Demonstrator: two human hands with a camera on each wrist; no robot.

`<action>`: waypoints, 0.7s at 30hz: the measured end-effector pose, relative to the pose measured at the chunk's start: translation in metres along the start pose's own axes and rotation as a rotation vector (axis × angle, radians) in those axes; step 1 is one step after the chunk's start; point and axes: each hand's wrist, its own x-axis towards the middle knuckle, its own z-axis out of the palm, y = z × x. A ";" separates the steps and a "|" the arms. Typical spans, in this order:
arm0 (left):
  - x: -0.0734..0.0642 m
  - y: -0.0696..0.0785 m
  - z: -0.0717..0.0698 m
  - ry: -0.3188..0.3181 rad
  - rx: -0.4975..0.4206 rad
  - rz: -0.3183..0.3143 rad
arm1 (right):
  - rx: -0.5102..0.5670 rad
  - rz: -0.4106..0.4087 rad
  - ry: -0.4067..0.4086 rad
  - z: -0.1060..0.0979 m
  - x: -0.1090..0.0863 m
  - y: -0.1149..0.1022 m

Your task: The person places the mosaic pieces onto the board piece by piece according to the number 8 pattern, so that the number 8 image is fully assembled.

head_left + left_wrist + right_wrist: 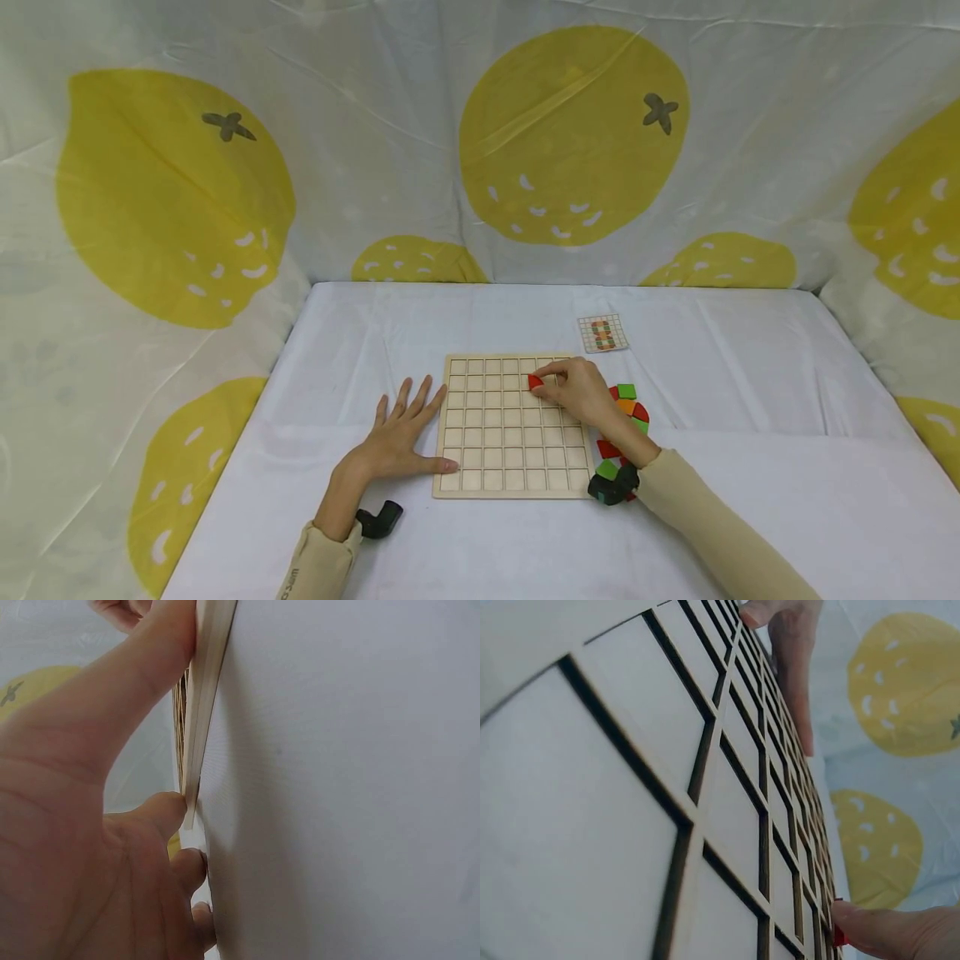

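Note:
A square wooden grid board [495, 495] lies flat on the white cloth. My right hand [579, 392] pinches a red quarter-round piece [534, 381] between thumb and fingertips, low over the upper right part of the grid. The same red piece [839, 924] shows at the board's far side in the right wrist view, partly hidden by a finger. My left hand [393, 442] is spread at the board's left edge, thumb on the lower left corner and index fingertip at the upper left side. In the left wrist view, the thumb and a finger touch the board's edge [206, 697].
Several red, green and orange pieces [626, 392] lie right of the board, partly under my right forearm. A small pattern card [602, 333] lies behind the board's right corner. A fabric backdrop [375, 167] with yellow fruit prints encloses the table's back and sides.

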 end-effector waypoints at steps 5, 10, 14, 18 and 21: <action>0.000 0.000 0.000 0.000 -0.003 0.000 | 0.013 0.011 0.005 -0.001 -0.002 -0.001; 0.000 -0.001 0.000 0.002 0.002 -0.002 | 0.019 0.021 0.009 0.000 -0.002 0.000; 0.000 -0.001 0.000 0.002 0.001 -0.002 | 0.029 0.018 0.010 0.002 0.000 0.001; 0.000 -0.001 0.000 0.003 -0.005 0.000 | 0.036 0.007 0.018 0.004 0.002 0.001; 0.000 0.000 0.000 0.004 -0.008 -0.001 | 0.038 0.001 0.025 0.005 0.003 0.002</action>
